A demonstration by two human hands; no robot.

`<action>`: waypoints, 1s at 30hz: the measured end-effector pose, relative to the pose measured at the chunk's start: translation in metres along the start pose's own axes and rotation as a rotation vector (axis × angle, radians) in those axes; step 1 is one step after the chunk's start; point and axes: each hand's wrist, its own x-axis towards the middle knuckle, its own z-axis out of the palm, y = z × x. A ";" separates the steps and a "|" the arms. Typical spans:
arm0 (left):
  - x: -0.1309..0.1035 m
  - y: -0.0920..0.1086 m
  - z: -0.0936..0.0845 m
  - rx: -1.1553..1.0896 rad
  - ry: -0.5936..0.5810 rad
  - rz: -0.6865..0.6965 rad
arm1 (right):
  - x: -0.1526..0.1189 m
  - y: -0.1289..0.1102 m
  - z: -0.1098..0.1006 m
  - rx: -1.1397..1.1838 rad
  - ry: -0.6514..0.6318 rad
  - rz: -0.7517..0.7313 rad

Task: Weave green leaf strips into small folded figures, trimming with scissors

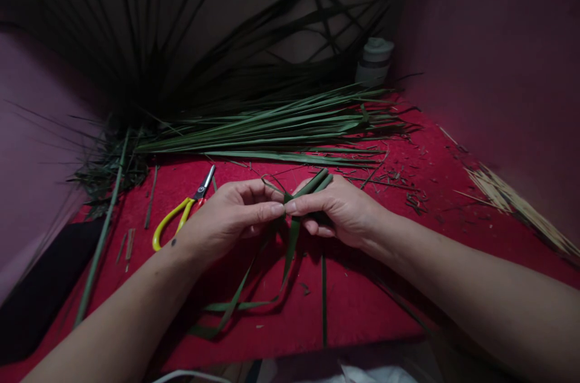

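Both hands meet over the front middle of a red-covered table (362, 310). My right hand (338, 208) is closed around several green leaf strips (312, 183), whose folded or rolled ends stick out past the index finger. My left hand (247, 208) pinches the same strips where they cross, its fingertips touching the right thumb. Long loose tails (292, 250) of leaf hang below the fingers and bend to the left over the cloth. Yellow-handled scissors (183, 211) lie just left of my left hand, blades pointing away. The inside of the right palm is hidden.
A pile of long green leaves (272, 129) lies across the back. Thin pale sticks (521, 205) are bundled at right. A lidded white container (375, 61) stands behind. A dark flat object (49, 286) and a long green stalk (102, 238) are at left. Leaf scraps (399, 180) litter the cloth.
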 end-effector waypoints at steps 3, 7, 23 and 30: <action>0.000 -0.002 0.000 0.044 -0.025 -0.014 | 0.000 0.000 0.000 -0.017 0.003 -0.002; -0.001 -0.001 0.003 0.088 -0.031 -0.002 | -0.001 0.001 0.003 -0.031 0.032 -0.021; -0.006 -0.001 0.015 0.127 0.018 0.065 | -0.002 -0.002 0.005 -0.034 0.078 -0.040; -0.004 -0.002 0.013 0.074 -0.026 0.024 | 0.001 -0.003 -0.001 0.052 0.013 -0.050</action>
